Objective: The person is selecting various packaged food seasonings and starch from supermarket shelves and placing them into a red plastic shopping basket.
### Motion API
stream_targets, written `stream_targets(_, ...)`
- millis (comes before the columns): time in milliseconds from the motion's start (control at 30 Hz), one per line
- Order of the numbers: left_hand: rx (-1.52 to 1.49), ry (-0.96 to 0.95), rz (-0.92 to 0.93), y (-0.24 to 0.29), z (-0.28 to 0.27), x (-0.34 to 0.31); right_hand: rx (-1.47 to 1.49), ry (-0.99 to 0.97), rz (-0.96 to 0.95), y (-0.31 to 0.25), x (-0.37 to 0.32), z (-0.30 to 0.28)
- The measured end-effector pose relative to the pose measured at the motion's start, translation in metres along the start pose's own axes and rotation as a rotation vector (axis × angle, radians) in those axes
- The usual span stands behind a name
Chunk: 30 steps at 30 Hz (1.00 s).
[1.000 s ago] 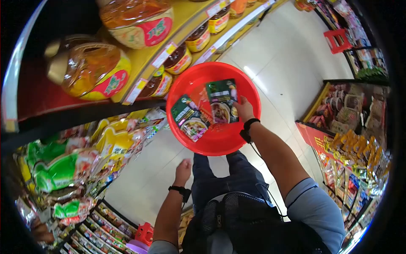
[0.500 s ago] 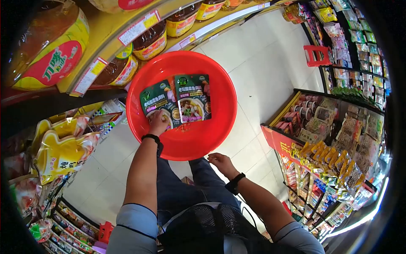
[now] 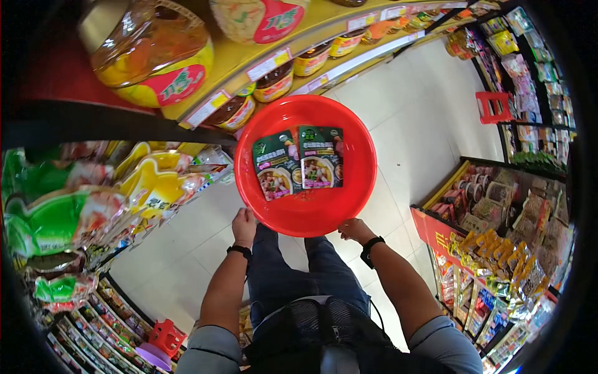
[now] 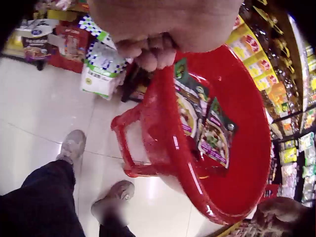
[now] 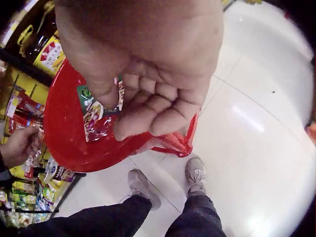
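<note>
Two green seasoning packets, one on the left (image 3: 274, 171) and one on the right (image 3: 321, 163), lie face up inside a red basin (image 3: 311, 215), their edges meeting or overlapping. At the basin's lower left rim is the left hand (image 3: 243, 227), loosely curled and holding nothing; whether it touches the rim cannot be told. The right hand (image 3: 356, 230) is by the lower right rim; the right wrist view shows this hand (image 5: 143, 79) with loosely bent fingers and nothing in them. A red stool (image 4: 129, 143) stands under the basin.
Shelves with oil bottles (image 3: 152, 56) and jars (image 3: 274, 84) border the basin at upper left. Hanging bags (image 3: 159, 187) are on the left, a display of dried goods (image 3: 498, 193) on the right. Another red stool (image 3: 494, 107) stands farther off.
First the right hand was on the right packet, then the left hand on the left packet. Both hands are now outside the basin, near its rim. The packets lie closer together than at first.
</note>
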<state>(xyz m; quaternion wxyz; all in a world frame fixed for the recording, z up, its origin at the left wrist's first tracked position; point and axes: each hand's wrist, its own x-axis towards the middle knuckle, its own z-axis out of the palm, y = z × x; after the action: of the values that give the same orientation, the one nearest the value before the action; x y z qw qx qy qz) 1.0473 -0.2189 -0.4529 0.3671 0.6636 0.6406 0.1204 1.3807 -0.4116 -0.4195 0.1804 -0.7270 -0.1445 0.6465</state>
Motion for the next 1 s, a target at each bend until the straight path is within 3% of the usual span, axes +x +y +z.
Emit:
stream_targets(33,0.073,-0.042,-0.017,-0.031,0.009,-0.006,-0.169,-0.016,-0.020,-0.018,-0.006,-0.003)
stream_targets(67,0.020,-0.175,-0.220,-0.064,0.028,-0.013,-0.332,-0.017,-0.032,-0.026,-0.013,-0.004)
stream_targets(100,0.018,-0.179,-0.216,-0.083,0.029,-0.023,-0.329,-0.011,-0.029,-0.021,-0.011,-0.001)
stream_targets(167,-0.091,-0.528,-0.578,-0.109,0.023,-0.044,-0.293,-0.012,-0.130,-0.005,0.000,0.005)
stream_targets(233,0.140,-0.640,-0.447,-0.105,0.007,-0.056,-0.210,0.010,-0.157,-0.014,-0.012,0.017)
stream_targets(333,-0.025,-0.546,-0.515,-0.060,0.000,-0.061,-0.128,0.010,-0.201,0.014,0.012,0.017)
stream_targets(367,-0.184,-0.515,-0.535,-0.065,0.004,-0.053,0.084,0.052,-0.165,0.010,0.021,0.021)
stream_targets(433,-0.497,-0.368,-0.631,-0.021,-0.009,-0.041,0.454,0.096,-0.184,-0.009,0.039,0.018)
stream_targets(533,-0.583,-0.333,-0.534,0.035,-0.009,-0.008,0.886,0.195,-0.202,-0.058,0.069,-0.006)
stream_targets(633,-0.588,-0.353,-0.514,0.054,0.011,0.035,0.906,0.317,-0.271,-0.105,0.085,-0.025)
stream_targets(700,-0.524,-0.376,-0.481,0.042,0.034,0.068,0.527,0.457,-0.325,-0.100,0.123,-0.037)
stream_targets(733,-0.439,-0.305,-0.432,0.021,0.052,0.088,0.289,0.622,-0.250,-0.137,0.087,-0.041)
stream_targets(767,-0.355,-0.234,-0.381,0.010,0.062,0.101,0.299,0.635,-0.244,-0.133,0.100,-0.038)
stream_targets(800,-0.106,-0.166,-0.084,0.017,0.057,0.105,0.186,0.665,-0.205,-0.127,0.111,-0.034)
stream_targets(833,-0.107,-0.178,-0.077,0.022,0.055,0.111,0.073,0.693,-0.164,-0.116,0.129,-0.035)
stream_targets(867,-0.097,-0.238,-0.202,0.034,0.081,0.128,0.016,0.818,-0.145,-0.103,0.136,-0.048)
stream_targets(900,-0.079,-0.283,-0.337,0.040,0.107,0.132,-0.004,0.782,-0.017,-0.094,0.147,-0.057)
stream_targets(967,-0.585,-0.613,-0.502,-0.005,0.122,0.150,-0.098,0.762,0.028,-0.091,0.164,-0.046)
stream_targets(1000,-0.501,-0.497,-0.576,-0.017,0.104,0.160,-0.035,0.717,0.009,-0.110,0.189,-0.024)
